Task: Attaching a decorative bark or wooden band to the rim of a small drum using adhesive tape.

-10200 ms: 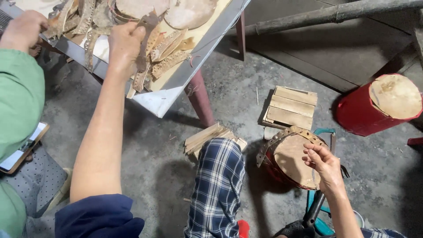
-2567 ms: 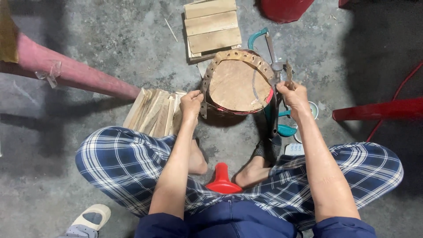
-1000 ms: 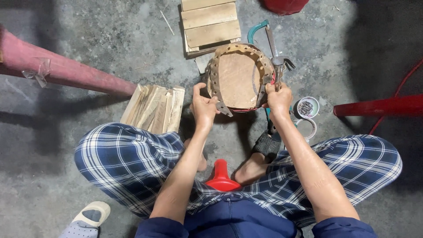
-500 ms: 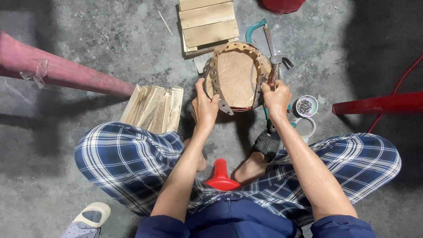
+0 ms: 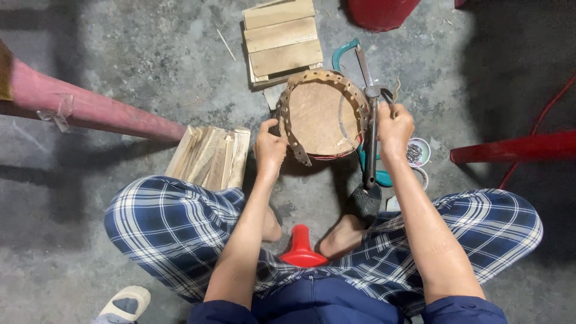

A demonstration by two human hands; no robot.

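Seated person, legs crossed in plaid trousers (image 5: 162,234), looking down at a concrete floor (image 5: 120,78).

Drum (image 5: 321,117) stands on the floor between the knees, just ahead of the feet: round hide head, a band of hide with punched holes around its rim, a red shell showing at the lower edge.

Left hand (image 5: 270,147) closed on the band at the drum's left rim, fingers pinching the hide strip, thumb up.

Right hand (image 5: 394,123) at the drum's right rim, fingers curled shut around a small thin thing sticking up above the fist; what it is cannot be told. A hammer (image 5: 369,144) lies just beside this hand, head up, dark handle towards the feet.

Teal saw (image 5: 348,54) lies behind the drum. Small tub of nails (image 5: 417,151) just right of the right hand.

Stack of slats (image 5: 210,157) left of the left hand. Flat boards (image 5: 281,37) beyond the drum. Pink table leg (image 5: 90,111) at left. Red stool tip (image 5: 300,249) between the thighs. Red bar (image 5: 513,147) at right.
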